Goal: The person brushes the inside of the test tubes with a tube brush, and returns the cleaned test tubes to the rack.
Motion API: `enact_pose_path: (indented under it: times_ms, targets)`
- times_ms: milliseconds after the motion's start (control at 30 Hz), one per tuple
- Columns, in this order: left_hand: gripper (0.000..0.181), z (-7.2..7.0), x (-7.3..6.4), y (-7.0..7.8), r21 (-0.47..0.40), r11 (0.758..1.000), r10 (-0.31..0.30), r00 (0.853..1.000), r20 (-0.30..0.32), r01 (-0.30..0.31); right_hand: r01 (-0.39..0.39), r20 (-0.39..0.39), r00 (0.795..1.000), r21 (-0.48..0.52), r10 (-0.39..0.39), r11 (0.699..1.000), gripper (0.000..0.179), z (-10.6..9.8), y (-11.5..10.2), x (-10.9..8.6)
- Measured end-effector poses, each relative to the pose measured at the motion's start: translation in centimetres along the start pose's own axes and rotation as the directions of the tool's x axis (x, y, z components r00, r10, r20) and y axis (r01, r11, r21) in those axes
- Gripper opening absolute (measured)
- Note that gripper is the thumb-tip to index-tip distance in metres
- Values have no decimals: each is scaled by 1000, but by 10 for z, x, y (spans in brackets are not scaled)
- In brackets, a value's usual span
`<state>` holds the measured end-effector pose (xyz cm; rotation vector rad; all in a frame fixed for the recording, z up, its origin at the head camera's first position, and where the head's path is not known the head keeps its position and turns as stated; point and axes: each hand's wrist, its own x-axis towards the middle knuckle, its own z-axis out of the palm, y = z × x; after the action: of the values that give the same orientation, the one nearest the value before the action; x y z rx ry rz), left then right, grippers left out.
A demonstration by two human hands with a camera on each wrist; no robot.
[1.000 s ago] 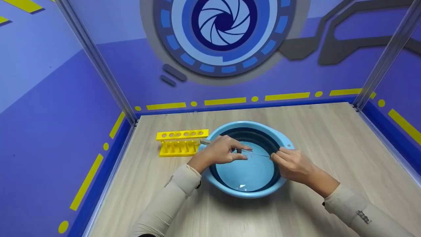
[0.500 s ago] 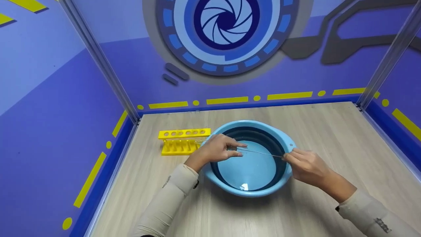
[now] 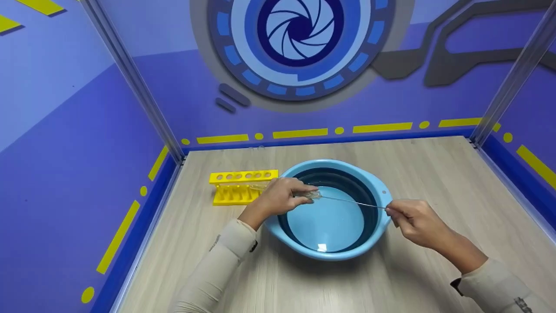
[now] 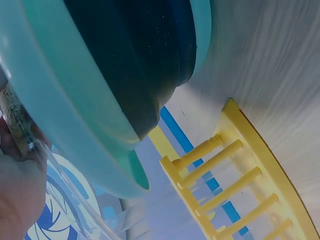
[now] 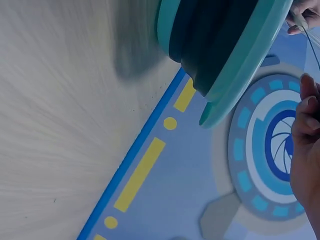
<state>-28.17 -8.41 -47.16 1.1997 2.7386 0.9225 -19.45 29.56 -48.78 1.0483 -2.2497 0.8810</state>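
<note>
My left hand (image 3: 278, 195) holds a clear test tube (image 3: 258, 186) almost level above the left side of a blue basin (image 3: 330, 256); the closed end points left. In the left wrist view, pale bristles (image 4: 16, 117) show beside the fingers and the clear tube slants away below them. My right hand (image 3: 417, 219), just past the basin's right rim, pinches the end of the thin wire handle of a test tube brush (image 3: 352, 202). The wire stretches across the basin to the brush head by my left fingertips. How much of the head sits inside the tube is hidden.
A yellow test tube rack (image 3: 243, 177) stands left of the basin, close to its rim. Shallow water appears to lie in the basin. Printed blue panels (image 3: 299, 113) enclose the wooden tabletop (image 3: 208, 261) at the back and sides.
My right hand has moved right, drawing the brush wire out. The bristles have shifted from the tube's left part to my left fingertips. My left hand has moved slightly left.
</note>
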Motion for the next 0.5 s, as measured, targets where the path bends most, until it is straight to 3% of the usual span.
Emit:
enact_pose_path:
  times_ms: [100, 233, 333, 500]
  targets:
    - [36, 1, 0, 0, 46, 999, -8, 1000, -24, 9, -147, 43, 989, 120, 142, 982, 40, -5, -2, -2]
    - [35, 3, -1, -2, 83, 997, 5, 998, -64, 1, -318, 113, 948, 229, 299, 920, 38, -12, -1, -5]
    - [34, 2, -2, -5, 96, 995, 32, 995, -96, -23, -366, 131, 930, 281, 343, 887, 35, -15, 0, -8]
    - [33, -3, -4, -7, 118, 993, 33, 992, -120, -19, -374, 115, 928, 299, 355, 878, 35, -18, 2, -12]
